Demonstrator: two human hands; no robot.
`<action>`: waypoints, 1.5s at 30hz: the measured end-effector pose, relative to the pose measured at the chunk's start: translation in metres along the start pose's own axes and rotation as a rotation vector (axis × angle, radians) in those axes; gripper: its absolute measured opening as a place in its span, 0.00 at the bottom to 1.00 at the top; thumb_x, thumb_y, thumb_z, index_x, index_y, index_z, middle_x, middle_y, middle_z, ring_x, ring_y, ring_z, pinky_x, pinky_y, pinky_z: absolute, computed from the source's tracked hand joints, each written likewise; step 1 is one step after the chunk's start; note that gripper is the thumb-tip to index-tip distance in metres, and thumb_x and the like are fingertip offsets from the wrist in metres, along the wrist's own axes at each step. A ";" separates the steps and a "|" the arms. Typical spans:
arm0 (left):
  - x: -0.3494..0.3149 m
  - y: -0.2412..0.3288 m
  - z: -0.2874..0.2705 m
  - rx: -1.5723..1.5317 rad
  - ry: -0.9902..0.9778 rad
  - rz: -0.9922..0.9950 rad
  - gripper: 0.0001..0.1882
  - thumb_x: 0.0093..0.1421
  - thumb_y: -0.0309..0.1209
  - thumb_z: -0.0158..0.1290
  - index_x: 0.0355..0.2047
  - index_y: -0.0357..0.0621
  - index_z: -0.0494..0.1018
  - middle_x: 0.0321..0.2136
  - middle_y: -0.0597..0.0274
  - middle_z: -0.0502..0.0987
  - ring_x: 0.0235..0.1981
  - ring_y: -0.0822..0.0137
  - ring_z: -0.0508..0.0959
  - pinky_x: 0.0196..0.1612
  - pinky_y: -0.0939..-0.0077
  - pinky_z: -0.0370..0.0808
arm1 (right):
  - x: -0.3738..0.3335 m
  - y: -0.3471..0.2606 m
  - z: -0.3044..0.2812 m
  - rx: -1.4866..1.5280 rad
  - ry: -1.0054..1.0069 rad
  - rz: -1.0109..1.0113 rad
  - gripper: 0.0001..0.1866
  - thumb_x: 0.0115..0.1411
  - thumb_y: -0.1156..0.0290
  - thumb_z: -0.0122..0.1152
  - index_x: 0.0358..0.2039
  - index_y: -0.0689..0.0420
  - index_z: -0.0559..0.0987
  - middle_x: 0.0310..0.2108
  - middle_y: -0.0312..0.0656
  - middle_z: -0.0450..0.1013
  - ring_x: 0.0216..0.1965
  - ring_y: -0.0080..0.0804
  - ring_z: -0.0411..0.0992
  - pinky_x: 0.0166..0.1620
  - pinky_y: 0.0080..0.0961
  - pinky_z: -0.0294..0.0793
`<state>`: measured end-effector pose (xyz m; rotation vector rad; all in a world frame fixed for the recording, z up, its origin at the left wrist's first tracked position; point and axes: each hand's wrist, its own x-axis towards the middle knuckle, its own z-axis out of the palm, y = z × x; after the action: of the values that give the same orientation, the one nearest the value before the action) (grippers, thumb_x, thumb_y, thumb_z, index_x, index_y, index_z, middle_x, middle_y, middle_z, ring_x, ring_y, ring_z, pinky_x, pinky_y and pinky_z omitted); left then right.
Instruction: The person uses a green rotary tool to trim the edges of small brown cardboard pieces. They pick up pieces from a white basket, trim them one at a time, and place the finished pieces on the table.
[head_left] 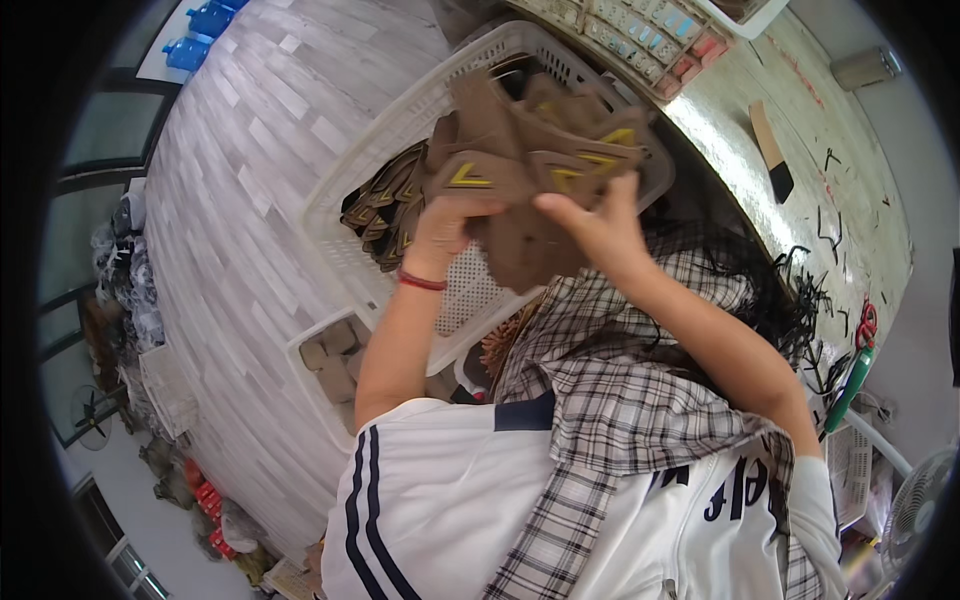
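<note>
My two hands are raised over a white plastic basket (345,165), with a bunch of flat, soft-looking brown pieces (530,235) between them. Some of the pieces carry a yellow V-shaped mark, and several overlap and fan out. My left hand (450,225) closes on the left side of the bunch, its fingers partly behind the pieces. On the right side my right hand (605,225) grips it, thumb in front and the other fingers mostly hidden. Similar dark-edged pieces (385,210) with yellow marks lie stacked in the basket's left part.
To the right runs a worktable (800,130) with scattered black scraps, a tan-and-black strip (770,150) and red-handled scissors (866,325). A pink-and-white crate (650,45) sits at its far end. A smaller white bin (300,350) with brown blocks stands near my left elbow. A fan (915,500) is at lower right.
</note>
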<state>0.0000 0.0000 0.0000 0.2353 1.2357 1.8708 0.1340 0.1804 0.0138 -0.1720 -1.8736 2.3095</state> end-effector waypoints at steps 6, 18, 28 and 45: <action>-0.027 -0.032 -0.123 0.017 0.154 -0.381 0.28 0.46 0.15 0.52 0.50 0.40 0.67 0.44 0.58 0.74 0.44 0.60 0.75 0.51 0.66 0.72 | 0.006 0.101 0.075 -0.603 0.053 0.503 0.55 0.43 0.35 0.64 0.57 0.69 0.62 0.56 0.63 0.57 0.60 0.53 0.53 0.60 0.35 0.59; -0.019 -0.121 -0.150 0.728 0.237 -0.729 0.34 0.51 0.29 0.58 0.58 0.36 0.60 0.53 0.53 0.69 0.54 0.60 0.68 0.56 0.71 0.62 | -0.022 0.067 -0.001 -1.071 -0.449 0.740 0.28 0.56 0.50 0.58 0.48 0.60 0.74 0.43 0.47 0.74 0.46 0.40 0.73 0.48 0.32 0.71; 0.014 -0.164 -0.180 0.913 0.004 -0.664 0.33 0.53 0.31 0.57 0.58 0.33 0.61 0.48 0.54 0.73 0.43 0.64 0.74 0.46 0.73 0.71 | -0.181 -0.106 -0.115 -0.763 0.626 0.198 0.19 0.58 0.65 0.59 0.49 0.59 0.74 0.37 0.45 0.74 0.38 0.33 0.73 0.40 0.26 0.74; 0.151 -0.066 0.068 1.428 -0.654 -0.258 0.27 0.53 0.29 0.54 0.53 0.34 0.64 0.44 0.55 0.74 0.39 0.66 0.74 0.43 0.74 0.71 | -0.556 0.096 0.142 0.941 2.669 1.330 0.19 0.57 0.55 0.61 0.25 0.61 0.78 0.16 0.40 0.66 0.14 0.32 0.60 0.19 0.30 0.62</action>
<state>-0.0180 0.1659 -0.0633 1.2335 1.7426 0.3182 0.6466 -0.0846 -0.0576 -2.4893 0.8874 0.4962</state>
